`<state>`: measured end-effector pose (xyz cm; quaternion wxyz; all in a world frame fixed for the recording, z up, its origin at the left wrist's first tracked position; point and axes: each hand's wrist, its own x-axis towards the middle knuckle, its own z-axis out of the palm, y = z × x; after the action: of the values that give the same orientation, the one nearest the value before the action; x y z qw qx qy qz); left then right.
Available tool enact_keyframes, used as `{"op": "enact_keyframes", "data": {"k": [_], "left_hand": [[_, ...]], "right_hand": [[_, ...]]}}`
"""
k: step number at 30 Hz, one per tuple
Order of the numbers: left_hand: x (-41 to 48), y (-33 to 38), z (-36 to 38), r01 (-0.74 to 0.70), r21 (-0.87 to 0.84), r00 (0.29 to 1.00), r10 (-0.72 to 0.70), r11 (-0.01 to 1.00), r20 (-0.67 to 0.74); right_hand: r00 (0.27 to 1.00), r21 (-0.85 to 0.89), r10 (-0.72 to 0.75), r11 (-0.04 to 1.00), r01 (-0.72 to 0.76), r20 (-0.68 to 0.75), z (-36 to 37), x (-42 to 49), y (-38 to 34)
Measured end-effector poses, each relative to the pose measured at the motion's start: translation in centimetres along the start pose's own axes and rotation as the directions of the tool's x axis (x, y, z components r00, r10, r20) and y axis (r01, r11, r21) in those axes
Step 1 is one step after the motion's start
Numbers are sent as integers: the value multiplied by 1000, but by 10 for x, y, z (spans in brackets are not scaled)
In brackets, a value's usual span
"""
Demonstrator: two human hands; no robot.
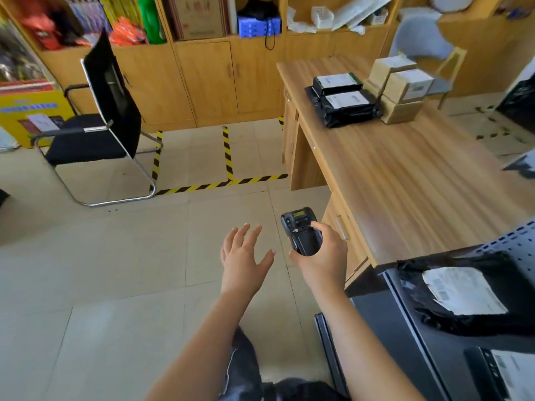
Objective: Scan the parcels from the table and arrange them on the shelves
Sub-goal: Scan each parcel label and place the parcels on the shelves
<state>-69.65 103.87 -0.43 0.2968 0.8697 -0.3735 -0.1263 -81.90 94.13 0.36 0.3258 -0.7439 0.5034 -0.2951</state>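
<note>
Black scanner [302, 234] — yellow-black striped floor tape [220, 185]

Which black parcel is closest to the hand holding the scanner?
The crumpled black parcel on the dark shelf, just beside the right hand gripping the scanner. The black parcels on the table lie much farther off.

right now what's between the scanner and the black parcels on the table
Nothing but the bare wooden table between the scanner and the black parcels, per the head view.
</note>
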Motion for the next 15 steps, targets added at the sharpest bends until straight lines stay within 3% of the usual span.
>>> {"op": "enact_keyframes", "data": {"k": [6, 15], "left_hand": [[130, -2, 6, -99, -3, 993, 99, 995, 57], [333, 14, -8, -331, 24, 932, 323, 943, 164]], "right_hand": [[992, -30, 68, 997, -71, -102, 47, 100, -18], [919, 96, 209, 978, -187, -335, 108, 249, -59]]}}
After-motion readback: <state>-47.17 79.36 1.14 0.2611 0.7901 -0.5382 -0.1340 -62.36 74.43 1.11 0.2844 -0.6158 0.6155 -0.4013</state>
